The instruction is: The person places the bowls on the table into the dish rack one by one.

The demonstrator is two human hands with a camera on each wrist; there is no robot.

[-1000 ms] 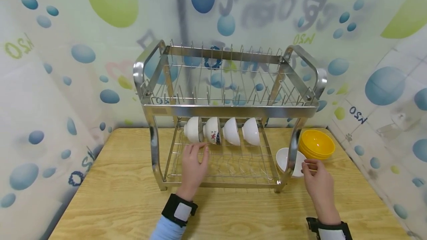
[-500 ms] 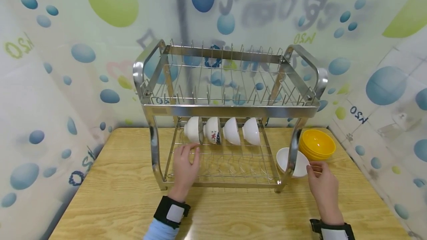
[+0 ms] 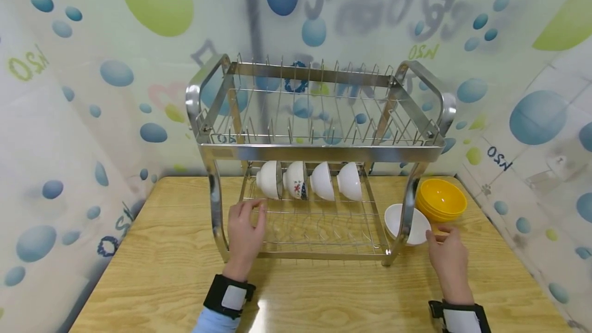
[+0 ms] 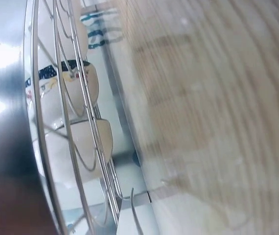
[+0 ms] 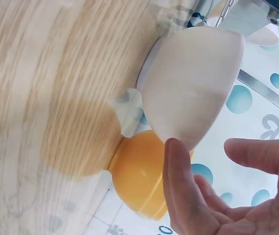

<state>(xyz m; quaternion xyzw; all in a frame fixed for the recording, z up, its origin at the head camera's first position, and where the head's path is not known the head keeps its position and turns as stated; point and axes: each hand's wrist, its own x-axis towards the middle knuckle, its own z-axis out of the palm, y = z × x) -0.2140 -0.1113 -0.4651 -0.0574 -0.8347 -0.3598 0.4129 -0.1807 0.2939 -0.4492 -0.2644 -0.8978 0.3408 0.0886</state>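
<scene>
Just right of the dish rack, a white bowl (image 3: 420,227) stands on the table, partly behind the rack's front right leg. My right hand (image 3: 448,258) is at its right side; in the right wrist view the fingertips (image 5: 177,147) meet the bowl's outer wall below the rim, and the thumb stands apart from it. My left hand (image 3: 245,235) is over the front left of the rack's lower tier, fingers loosely bent and holding nothing. Behind it, several bowls stand on edge in a row, among them a flower-patterned bowl (image 3: 294,180) and a plain white bowl (image 3: 349,182).
The two-tier metal dish rack (image 3: 324,154) fills the middle of the wooden table (image 3: 162,271). Stacked yellow bowls (image 3: 441,199) stand behind the white bowl, close to the right wall. A patterned wall (image 3: 115,132) closes off the back.
My left hand has moved left along the lower tier, away from the bowl row. The right hand has shifted slightly right and stays beside the white bowl.
</scene>
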